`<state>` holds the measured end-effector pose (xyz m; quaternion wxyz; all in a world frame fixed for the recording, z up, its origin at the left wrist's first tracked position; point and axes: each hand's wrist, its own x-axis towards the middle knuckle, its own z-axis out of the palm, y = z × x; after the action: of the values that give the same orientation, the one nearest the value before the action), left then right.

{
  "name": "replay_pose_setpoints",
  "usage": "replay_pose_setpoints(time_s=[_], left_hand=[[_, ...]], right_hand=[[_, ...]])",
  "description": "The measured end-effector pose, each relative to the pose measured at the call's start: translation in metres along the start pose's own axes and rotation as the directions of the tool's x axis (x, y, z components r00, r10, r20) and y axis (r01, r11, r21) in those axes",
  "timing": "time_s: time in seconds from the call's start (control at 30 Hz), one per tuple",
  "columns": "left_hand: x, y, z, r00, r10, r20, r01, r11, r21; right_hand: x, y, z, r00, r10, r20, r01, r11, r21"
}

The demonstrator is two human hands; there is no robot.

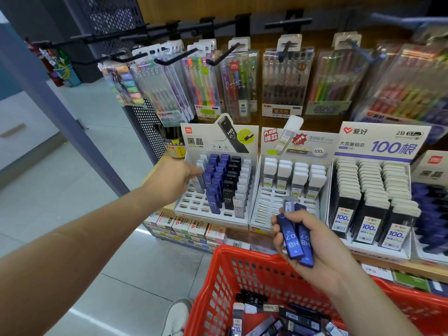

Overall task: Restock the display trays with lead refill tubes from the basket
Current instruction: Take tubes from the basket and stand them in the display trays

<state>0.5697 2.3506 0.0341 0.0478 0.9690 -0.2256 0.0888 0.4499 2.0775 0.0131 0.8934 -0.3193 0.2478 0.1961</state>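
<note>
Several blue tubes (295,240) gripped in right hand (315,243) above red basket (216,284); left hand (178,178) pinches grey tube (198,185) in tray (194,207)

shelf (388,264) | wood | left tray (194,204); middle tray (266,209); right tray (363,249) side by side

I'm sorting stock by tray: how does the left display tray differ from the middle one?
The left tray holds blue, black and grey tubes; the middle tray holds clear, white-capped tubes. The left tray's empty slots sit mostly at its front left; the middle tray's front rows are all empty. Both are white, slotted and partly filled.
</note>
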Motion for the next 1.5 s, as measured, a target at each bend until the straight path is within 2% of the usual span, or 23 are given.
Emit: replay_pose_setpoints(time_s=[0.07, 0.2, 0.33, 0.4, 0.47, 0.53, 0.6, 0.67, 0.77, 0.93, 1.03, 1.13, 1.27, 1.5], left_hand=[[-0.001, 0.004, 0.004, 0.998, -0.020, -0.061, 0.016, 0.997, -0.070], [0.003, 0.008, 0.004, 0.969, -0.245, -0.026, 0.234, 0.947, -0.219], [0.009, 0.014, -0.019, 0.972, -0.234, -0.025, 0.228, 0.963, -0.142], [0.011, 0.036, -0.038, 0.978, -0.206, -0.021, 0.199, 0.963, -0.183], [0.008, 0.071, -0.053, 0.966, -0.214, 0.148, 0.257, 0.870, -0.420], [0.001, 0.106, -0.056, 0.897, -0.140, 0.420, 0.396, 0.677, -0.620], [-0.008, 0.132, -0.050, 0.822, -0.022, 0.569, 0.462, 0.610, -0.644], [-0.017, 0.147, -0.042, 0.799, 0.046, 0.599, 0.478, 0.555, -0.681], [-0.023, 0.147, -0.036, 0.818, 0.043, 0.574, 0.480, 0.498, -0.722], [-0.022, 0.124, -0.042, 0.878, -0.038, 0.477, 0.408, 0.582, -0.704], [-0.014, 0.103, -0.054, 0.923, -0.206, 0.325, 0.384, 0.554, -0.739], [-0.004, 0.073, -0.065, 0.911, -0.377, 0.165, 0.355, 0.517, -0.779], [0.001, 0.034, -0.071, 0.888, -0.460, 0.011, 0.338, 0.636, -0.694], [-0.007, 0.013, -0.046, 0.909, -0.417, -0.028, 0.363, 0.821, -0.441]], right_hand=[[0.000, 0.000, 0.000, 1.000, -0.010, 0.016, 0.010, 1.000, 0.013], [-0.002, -0.001, 0.003, 0.999, -0.040, 0.030, 0.042, 0.997, -0.070], [-0.005, -0.001, 0.007, 0.995, -0.096, -0.026, 0.094, 0.992, -0.082], [-0.006, -0.001, 0.009, 0.990, -0.136, -0.038, 0.132, 0.987, -0.094], [-0.007, 0.000, 0.011, 0.984, -0.176, -0.037, 0.169, 0.975, -0.145], [-0.009, 0.000, 0.014, 0.976, -0.214, -0.033, 0.206, 0.964, -0.167], [-0.011, 0.000, 0.016, 0.970, -0.241, -0.020, 0.235, 0.960, -0.152], [-0.012, 0.001, 0.017, 0.967, -0.254, -0.007, 0.250, 0.957, -0.150], [-0.013, 0.001, 0.015, 0.963, -0.270, -0.015, 0.263, 0.949, -0.171], [-0.016, 0.002, 0.010, 0.957, -0.291, 0.012, 0.279, 0.903, -0.327], [-0.016, 0.001, 0.011, 0.972, -0.236, 0.002, 0.227, 0.933, -0.278], [-0.016, -0.001, 0.011, 0.988, -0.153, 0.001, 0.152, 0.976, -0.156], [-0.017, -0.002, 0.011, 0.993, -0.112, 0.026, 0.114, 0.988, -0.108], [-0.017, 0.005, 0.014, 0.991, -0.131, 0.031, 0.134, 0.979, -0.154]])
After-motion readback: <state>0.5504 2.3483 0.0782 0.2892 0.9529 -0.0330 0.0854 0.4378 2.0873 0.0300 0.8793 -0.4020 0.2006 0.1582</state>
